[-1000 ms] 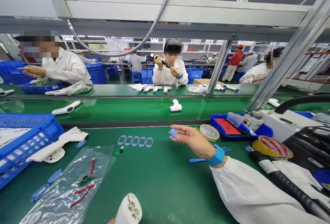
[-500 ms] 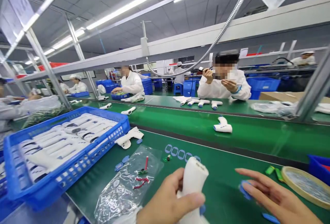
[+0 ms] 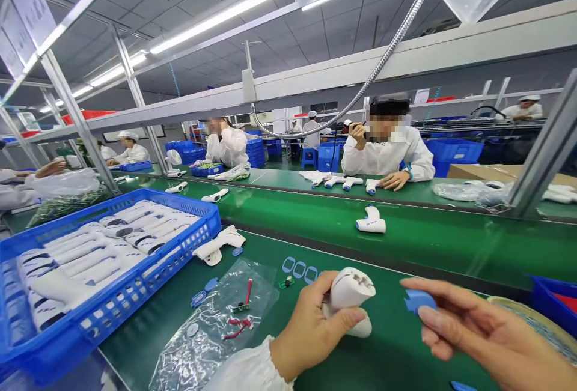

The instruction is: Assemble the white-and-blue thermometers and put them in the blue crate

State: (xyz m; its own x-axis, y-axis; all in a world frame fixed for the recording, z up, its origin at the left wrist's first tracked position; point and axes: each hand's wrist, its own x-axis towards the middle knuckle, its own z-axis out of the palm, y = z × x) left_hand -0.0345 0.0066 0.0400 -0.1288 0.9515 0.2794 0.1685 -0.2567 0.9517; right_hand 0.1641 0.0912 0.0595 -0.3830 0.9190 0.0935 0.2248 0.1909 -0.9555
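Note:
In the lower middle of the head view, my left hand [image 3: 306, 331] is wrapped round a white infrared thermometer [image 3: 350, 287]. The hollow end of its handle, with round openings inside, faces up and to the right. My right hand [image 3: 482, 328] pinches a small blue plastic cover [image 3: 419, 301] between thumb and index finger, its notched edge pointing left. A gap of bare table lies between the cover and the thermometer. Behind my left hand several pale blue rings [image 3: 299, 269] lie in a row, partly hidden by it, beside a small green circuit board [image 3: 286, 283].
A blue basket [image 3: 108, 313] full of white thermometers stands at left. Near it lie a white housing shell [image 3: 219, 244] and a clear plastic bag [image 3: 180, 337] with red wires on it. Another thermometer [image 3: 372, 224] rests on the green belt. Co-workers sit across the belt.
My view has swung left, bringing the basket in. My left hand has raised the thermometer into view and tilted it; my right hand has brought the blue cover nearer to it.

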